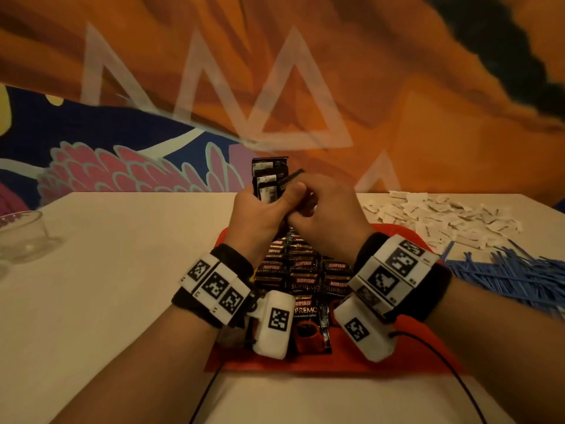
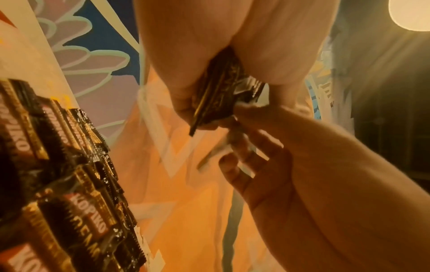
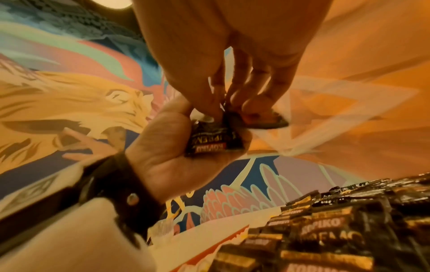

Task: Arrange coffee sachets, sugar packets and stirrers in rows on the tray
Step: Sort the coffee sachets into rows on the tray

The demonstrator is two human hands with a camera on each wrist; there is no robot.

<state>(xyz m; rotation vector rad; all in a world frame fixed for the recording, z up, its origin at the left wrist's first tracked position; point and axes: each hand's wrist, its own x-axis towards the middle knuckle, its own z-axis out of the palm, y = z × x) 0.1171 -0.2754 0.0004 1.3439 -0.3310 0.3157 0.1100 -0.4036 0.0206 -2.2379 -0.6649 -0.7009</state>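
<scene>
Forearms with marker-tagged wrist bands fill the near view; between them, red plastic tray (image 1: pixel 345 358) on the pale table (image 1: pixel 122 270), carrying overlapping rows of glossy black-and-gold coffee sachets (image 1: pixel 301 278) down its middle. Left hand (image 1: pixel 253 220) raised above the far end of the tray, fingers curled round an upright stack of the same black sachets (image 1: pixel 269 179). Right hand (image 1: pixel 327 214) touching it, fingertips (image 3: pixel 213 110) pinching one sachet at the stack's edge, seemingly peeling it off. White paper sugar packets (image 1: pixel 443 217) lie in a loose heap far right on the table, thin blue plastic stirrers (image 1: pixel 513 275) piled nearer right; both off the tray. Judgement: coffee rows partly laid, with stock in hand; sugar and stirrer rows not yet begun. Clear glass bowl (image 1: pixel 23 237) sits at left.
</scene>
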